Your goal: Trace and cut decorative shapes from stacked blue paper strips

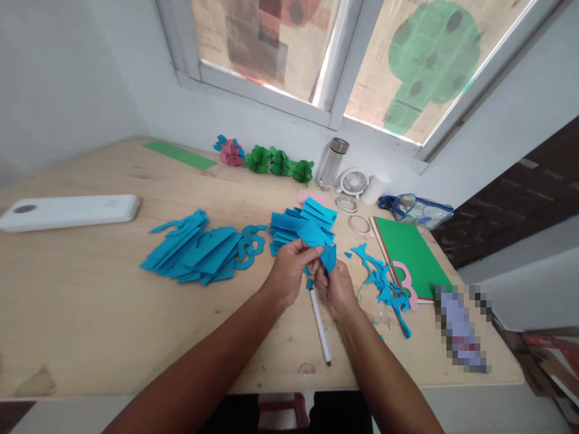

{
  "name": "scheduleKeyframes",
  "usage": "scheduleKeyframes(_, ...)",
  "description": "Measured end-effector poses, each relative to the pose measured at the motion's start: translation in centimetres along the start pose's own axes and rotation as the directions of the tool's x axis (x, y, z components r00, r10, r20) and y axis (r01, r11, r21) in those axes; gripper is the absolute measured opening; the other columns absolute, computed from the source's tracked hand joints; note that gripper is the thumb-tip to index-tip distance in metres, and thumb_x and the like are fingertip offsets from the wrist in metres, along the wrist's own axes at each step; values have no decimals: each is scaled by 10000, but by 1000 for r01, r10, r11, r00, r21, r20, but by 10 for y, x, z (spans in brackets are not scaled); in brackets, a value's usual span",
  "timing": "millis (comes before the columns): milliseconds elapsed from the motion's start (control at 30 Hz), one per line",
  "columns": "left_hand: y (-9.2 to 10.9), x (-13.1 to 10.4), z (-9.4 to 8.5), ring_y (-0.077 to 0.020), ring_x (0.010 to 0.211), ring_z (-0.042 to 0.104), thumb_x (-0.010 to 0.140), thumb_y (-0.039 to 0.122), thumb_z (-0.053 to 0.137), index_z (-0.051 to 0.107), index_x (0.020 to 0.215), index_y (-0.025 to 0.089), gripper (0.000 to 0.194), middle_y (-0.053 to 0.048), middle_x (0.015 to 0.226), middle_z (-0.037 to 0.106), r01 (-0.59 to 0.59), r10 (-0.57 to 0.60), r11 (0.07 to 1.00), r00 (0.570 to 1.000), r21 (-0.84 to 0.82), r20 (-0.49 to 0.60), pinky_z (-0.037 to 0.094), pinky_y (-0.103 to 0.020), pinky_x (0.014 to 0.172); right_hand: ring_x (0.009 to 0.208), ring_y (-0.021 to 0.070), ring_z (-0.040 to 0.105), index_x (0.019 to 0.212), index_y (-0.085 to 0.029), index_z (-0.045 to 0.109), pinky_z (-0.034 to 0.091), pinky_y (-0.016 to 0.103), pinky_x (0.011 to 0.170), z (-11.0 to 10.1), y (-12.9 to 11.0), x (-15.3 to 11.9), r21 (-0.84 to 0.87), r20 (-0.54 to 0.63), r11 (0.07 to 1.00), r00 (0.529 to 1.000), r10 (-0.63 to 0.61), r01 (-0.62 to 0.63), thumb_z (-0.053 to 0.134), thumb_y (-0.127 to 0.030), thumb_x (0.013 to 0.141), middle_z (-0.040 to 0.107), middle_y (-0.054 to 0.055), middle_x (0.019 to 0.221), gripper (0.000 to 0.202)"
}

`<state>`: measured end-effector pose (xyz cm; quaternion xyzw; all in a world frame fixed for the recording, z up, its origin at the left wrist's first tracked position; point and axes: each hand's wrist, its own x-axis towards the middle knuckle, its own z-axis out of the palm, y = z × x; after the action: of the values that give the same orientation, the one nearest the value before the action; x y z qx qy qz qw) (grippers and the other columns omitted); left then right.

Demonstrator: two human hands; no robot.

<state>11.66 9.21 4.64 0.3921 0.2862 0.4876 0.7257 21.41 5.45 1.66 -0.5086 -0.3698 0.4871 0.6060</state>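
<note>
Between my two hands is a folded piece of blue paper. My left hand pinches its left side between thumb and fingers. My right hand is closed just below the paper, around something dark that is mostly hidden, perhaps scissors. Behind my hands lies a stack of folded blue paper. A larger pile of folded blue pieces sits to the left, with curvy blue cutouts at its right end. Blue scraps are scattered right of my hands. A white marker lies below them.
Green sheets with a pink cutout lie at right. Along the back stand green paper ornaments, a bottle, a small fan and a clear pouch. Tape rings lie nearby. A white device is far left.
</note>
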Motion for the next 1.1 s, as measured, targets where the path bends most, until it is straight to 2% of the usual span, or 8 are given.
scheduleKeyframes(267, -2, 1, -1, -113, 440, 501, 639, 300, 741, 565, 585, 169, 226, 35, 502, 531, 19, -19, 1000, 1000, -17, 18, 412, -258, 480, 366, 69, 278, 574, -189, 530, 196, 237, 416, -1, -1, 0, -21, -12, 999, 999, -38, 38, 613, -613, 765, 355, -76, 361, 473)
scheduleKeyframes(433, 0, 1, 0, -130, 490, 538, 628, 293, 745, 604, 611, 159, 195, 10, 538, 585, 28, -28, 1000, 999, -14, 40, 447, -271, 529, 361, 65, 264, 501, -199, 471, 185, 234, 398, -2, -2, 2, -76, -49, 997, 998, -37, 33, 592, -661, 742, 349, -73, 356, 535)
scheduleKeyframes(600, 1, 2, 0, -124, 540, 534, 609, 288, 765, 625, 616, 160, 189, 7, 582, 608, 11, -10, 1000, 1000, -19, 15, 449, -265, 563, 367, 68, 284, 439, -211, 407, 215, 235, 402, -2, -2, 2, -119, -64, 992, 997, -42, 34, 569, -615, 748, 349, -61, 348, 534)
scheduleKeyframes(700, 1, 2, 0, -117, 543, 511, 621, 298, 759, 638, 626, 164, 181, 12, 580, 600, -6, 5, 999, 1000, -37, -22, 429, -255, 554, 362, 66, 283, 461, -205, 435, 213, 233, 408, -1, -4, 1, -131, -38, 991, 999, -39, 33, 556, -581, 757, 349, -66, 346, 493)
scheduleKeyframes(900, 2, 3, -1, -125, 543, 504, 611, 321, 771, 625, 572, 165, 217, 3, 557, 594, -27, 27, 1000, 999, -11, -22, 421, -264, 557, 359, 65, 280, 543, -192, 514, 195, 231, 410, -3, -3, 1, -111, -33, 994, 999, -21, 17, 559, -551, 771, 357, -75, 354, 428)
scheduleKeyframes(1100, 4, 3, -1, -127, 556, 525, 596, 294, 766, 644, 569, 160, 184, 4, 570, 609, -25, 26, 1000, 999, 18, -37, 439, -267, 588, 356, 62, 270, 551, -193, 500, 167, 236, 411, -4, -2, 0, -135, -25, 991, 1000, -14, 11, 533, -569, 804, 354, -76, 370, 454)
